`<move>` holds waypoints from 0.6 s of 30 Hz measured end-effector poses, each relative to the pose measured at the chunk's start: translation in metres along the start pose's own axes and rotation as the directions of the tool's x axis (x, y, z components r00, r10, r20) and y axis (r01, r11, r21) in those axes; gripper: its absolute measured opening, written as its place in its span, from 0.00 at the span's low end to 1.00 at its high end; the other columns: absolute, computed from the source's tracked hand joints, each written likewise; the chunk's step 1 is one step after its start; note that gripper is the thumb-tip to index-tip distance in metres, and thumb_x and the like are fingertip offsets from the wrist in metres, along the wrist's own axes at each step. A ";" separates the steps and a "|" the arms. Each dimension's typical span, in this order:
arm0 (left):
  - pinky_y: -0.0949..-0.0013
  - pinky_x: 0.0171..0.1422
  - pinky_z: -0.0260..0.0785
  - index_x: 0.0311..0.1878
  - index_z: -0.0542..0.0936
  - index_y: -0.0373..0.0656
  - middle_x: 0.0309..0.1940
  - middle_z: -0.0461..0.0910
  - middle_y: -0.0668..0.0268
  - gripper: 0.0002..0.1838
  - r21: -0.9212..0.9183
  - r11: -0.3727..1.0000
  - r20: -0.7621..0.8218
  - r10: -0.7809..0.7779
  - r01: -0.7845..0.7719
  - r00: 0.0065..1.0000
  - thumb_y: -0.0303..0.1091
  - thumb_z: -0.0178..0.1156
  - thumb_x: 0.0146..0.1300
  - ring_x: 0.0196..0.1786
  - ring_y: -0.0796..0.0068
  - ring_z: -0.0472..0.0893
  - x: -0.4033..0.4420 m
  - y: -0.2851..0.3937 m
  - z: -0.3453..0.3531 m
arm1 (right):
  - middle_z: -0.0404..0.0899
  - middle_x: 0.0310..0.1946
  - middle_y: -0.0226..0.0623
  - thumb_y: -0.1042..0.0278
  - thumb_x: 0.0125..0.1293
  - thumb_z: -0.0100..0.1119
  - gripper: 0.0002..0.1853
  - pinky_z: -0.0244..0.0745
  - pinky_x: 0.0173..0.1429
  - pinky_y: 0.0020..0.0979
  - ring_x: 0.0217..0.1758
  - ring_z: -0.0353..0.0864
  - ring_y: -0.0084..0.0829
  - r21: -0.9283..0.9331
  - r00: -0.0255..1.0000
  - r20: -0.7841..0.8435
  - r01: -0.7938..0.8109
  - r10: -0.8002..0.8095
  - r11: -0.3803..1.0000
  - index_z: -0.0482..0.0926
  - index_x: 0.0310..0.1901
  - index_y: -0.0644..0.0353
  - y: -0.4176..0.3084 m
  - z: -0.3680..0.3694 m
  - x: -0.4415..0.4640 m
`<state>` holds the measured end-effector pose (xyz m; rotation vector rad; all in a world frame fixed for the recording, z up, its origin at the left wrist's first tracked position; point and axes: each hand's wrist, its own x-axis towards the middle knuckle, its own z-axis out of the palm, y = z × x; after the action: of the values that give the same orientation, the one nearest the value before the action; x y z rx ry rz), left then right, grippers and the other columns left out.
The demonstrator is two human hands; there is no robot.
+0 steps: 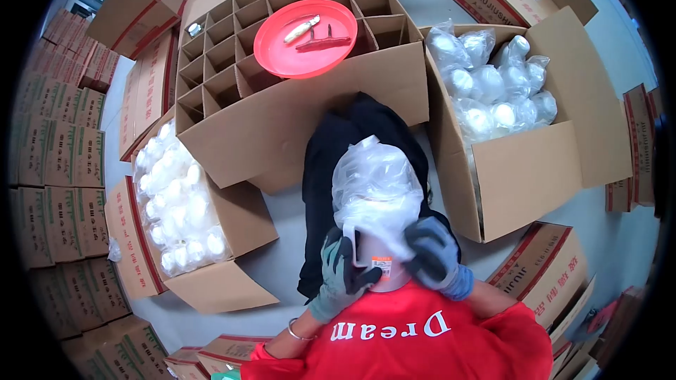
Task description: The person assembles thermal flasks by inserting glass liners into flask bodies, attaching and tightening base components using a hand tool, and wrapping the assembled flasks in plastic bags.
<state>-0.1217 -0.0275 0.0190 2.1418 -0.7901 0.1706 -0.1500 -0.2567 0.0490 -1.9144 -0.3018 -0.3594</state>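
Between my knees and chest stands a pale, pinkish see-through container (363,245) with an orange-and-white label (381,267). A clear plastic bag (377,179) bunches over its far end; what lies under the bag is hard to make out. My left hand (339,271), in a grey-green work glove with dark fingers, is closed around the container's left side by the label. My right hand (438,259), in a blue-grey glove with dark fingers, is closed on the bag's near right edge, slightly blurred.
Ahead, a divided carton (310,119) carries a red plastic dish (306,67) holding a pale-handled tool (301,29) and a dark red tool (324,43). Open cartons of plastic-wrapped white items stand left (179,207) and right (486,84). Stacked boxes (60,162) line the far left.
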 end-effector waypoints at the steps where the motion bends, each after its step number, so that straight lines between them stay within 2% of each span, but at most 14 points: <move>1: 0.38 0.69 0.60 0.64 0.67 0.30 0.55 0.72 0.50 0.40 0.019 1.000 -0.007 -0.014 0.014 1.000 0.36 0.74 0.49 0.61 0.44 0.71 -0.005 -0.005 0.001 | 0.76 0.46 0.44 0.64 0.47 0.70 0.21 0.73 0.54 0.46 0.47 0.77 0.47 -0.089 0.963 0.182 0.215 -0.197 0.972 0.78 0.43 0.60 0.001 0.006 0.000; 2: 0.38 0.69 0.59 0.63 0.68 0.30 0.54 0.72 0.50 0.39 0.027 0.998 -0.021 0.051 -0.050 0.998 0.37 0.73 0.50 0.62 0.43 0.70 0.004 -0.003 0.000 | 0.76 0.43 0.41 0.61 0.45 0.71 0.23 0.73 0.53 0.47 0.46 0.77 0.44 -0.194 0.900 0.341 0.351 -0.272 0.916 0.79 0.44 0.59 -0.013 0.011 0.007; 4: 0.37 0.69 0.59 0.61 0.69 0.30 0.53 0.73 0.50 0.37 0.038 0.984 -0.056 0.175 -0.173 0.983 0.38 0.72 0.51 0.62 0.42 0.70 0.029 0.000 0.003 | 0.75 0.42 0.40 0.64 0.47 0.70 0.21 0.73 0.51 0.46 0.44 0.77 0.43 -0.165 0.953 0.269 0.192 -0.143 0.967 0.78 0.44 0.60 -0.008 0.012 0.007; 5: 0.36 0.69 0.59 0.58 0.72 0.31 0.52 0.73 0.51 0.34 0.050 0.984 -0.048 0.175 -0.173 0.983 0.39 0.72 0.51 0.62 0.40 0.69 0.044 0.010 0.005 | 0.75 0.42 0.40 0.64 0.48 0.70 0.20 0.72 0.52 0.46 0.44 0.77 0.43 0.020 0.979 0.077 -0.191 0.189 0.981 0.78 0.44 0.59 -0.013 0.009 0.015; 6: 0.36 0.69 0.59 0.55 0.75 0.31 0.52 0.73 0.52 0.31 0.059 0.986 -0.063 0.157 -0.153 0.986 0.40 0.72 0.51 0.62 0.39 0.69 0.059 0.019 0.007 | 0.75 0.41 0.40 0.64 0.48 0.70 0.20 0.72 0.52 0.47 0.44 0.77 0.44 0.260 0.848 -0.041 -0.502 0.529 0.825 0.78 0.44 0.59 -0.021 0.002 0.027; 7: 0.36 0.68 0.59 0.56 0.75 0.30 0.52 0.73 0.52 0.33 0.106 0.978 -0.057 0.188 -0.181 0.980 0.40 0.72 0.50 0.63 0.39 0.69 0.073 0.023 0.009 | 0.76 0.40 0.42 0.68 0.49 0.69 0.18 0.73 0.48 0.44 0.42 0.77 0.44 0.115 0.955 -0.051 -0.285 0.292 0.952 0.78 0.43 0.61 -0.024 -0.005 0.043; 8: 0.36 0.68 0.59 0.57 0.75 0.30 0.52 0.73 0.51 0.34 0.154 0.965 -0.050 0.223 -0.213 0.973 0.41 0.73 0.50 0.63 0.39 0.69 0.086 0.024 0.011 | 0.76 0.39 0.43 0.72 0.50 0.68 0.16 0.74 0.44 0.41 0.39 0.77 0.43 -0.029 0.998 -0.058 -0.037 0.035 0.999 0.77 0.42 0.62 -0.027 -0.013 0.059; 10: 0.58 0.70 0.62 0.71 0.60 0.32 0.61 0.68 0.48 0.42 -0.084 0.990 -0.160 0.099 -0.114 0.982 0.36 0.70 0.57 0.70 0.54 0.66 0.108 0.017 0.001 | 0.77 0.35 0.46 0.77 0.54 0.67 0.11 0.73 0.39 0.34 0.35 0.77 0.41 -0.212 0.970 0.008 0.237 -0.241 0.948 0.77 0.38 0.65 -0.046 0.012 0.074; 13: 0.61 0.68 0.64 0.70 0.63 0.33 0.58 0.76 0.50 0.43 -0.287 0.943 -0.083 -0.200 0.168 0.976 0.36 0.73 0.54 0.63 0.58 0.74 0.122 0.005 0.006 | 0.76 0.35 0.46 0.74 0.56 0.68 0.11 0.72 0.38 0.33 0.34 0.76 0.41 -0.121 0.986 0.002 0.165 -0.166 0.979 0.77 0.39 0.66 -0.034 0.016 0.071; 14: 0.60 0.69 0.64 0.69 0.66 0.34 0.58 0.77 0.51 0.41 -0.282 0.956 -0.124 -0.127 0.088 0.984 0.35 0.74 0.53 0.63 0.56 0.75 0.133 0.004 0.009 | 0.76 0.35 0.46 0.74 0.57 0.67 0.11 0.72 0.38 0.33 0.34 0.76 0.42 -0.083 0.992 0.001 0.127 -0.128 0.988 0.77 0.39 0.66 -0.031 0.012 0.069; 15: 0.59 0.69 0.65 0.67 0.69 0.34 0.59 0.77 0.52 0.40 -0.271 0.963 -0.163 -0.053 0.007 0.985 0.34 0.74 0.52 0.62 0.54 0.76 0.146 0.005 0.011 | 0.76 0.36 0.44 0.73 0.58 0.67 0.11 0.72 0.40 0.32 0.34 0.76 0.39 0.210 0.972 -0.018 -0.224 0.233 0.952 0.77 0.40 0.67 -0.035 0.006 0.067; 16: 0.54 0.69 0.65 0.66 0.71 0.36 0.60 0.77 0.53 0.39 -0.167 0.973 -0.112 0.145 -0.163 0.983 0.31 0.74 0.49 0.63 0.47 0.76 0.160 0.005 0.006 | 0.76 0.37 0.40 0.73 0.60 0.65 0.12 0.73 0.42 0.32 0.36 0.78 0.34 0.329 0.902 0.070 -0.424 0.426 0.844 0.77 0.44 0.66 -0.031 -0.004 0.063; 17: 0.50 0.71 0.63 0.65 0.72 0.35 0.57 0.78 0.53 0.37 -0.143 0.965 -0.098 0.209 -0.222 0.973 0.28 0.71 0.48 0.60 0.45 0.76 0.165 0.001 0.012 | 0.76 0.39 0.38 0.72 0.62 0.64 0.13 0.74 0.42 0.30 0.38 0.79 0.31 0.212 0.957 0.047 -0.291 0.288 0.933 0.76 0.46 0.66 -0.004 -0.018 0.051; 18: 0.45 0.72 0.61 0.64 0.73 0.35 0.53 0.79 0.53 0.36 -0.123 0.952 -0.080 0.272 -0.280 0.959 0.26 0.68 0.46 0.57 0.43 0.76 0.170 -0.002 0.019 | 0.77 0.40 0.37 0.70 0.63 0.62 0.14 0.75 0.41 0.29 0.39 0.79 0.29 0.194 0.949 -0.013 -0.307 0.316 0.932 0.75 0.48 0.65 0.005 -0.032 0.049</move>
<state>0.0110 -0.1224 0.0688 1.8849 -1.0335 0.3202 -0.1065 -0.2861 0.0743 -1.7279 0.0012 -0.1530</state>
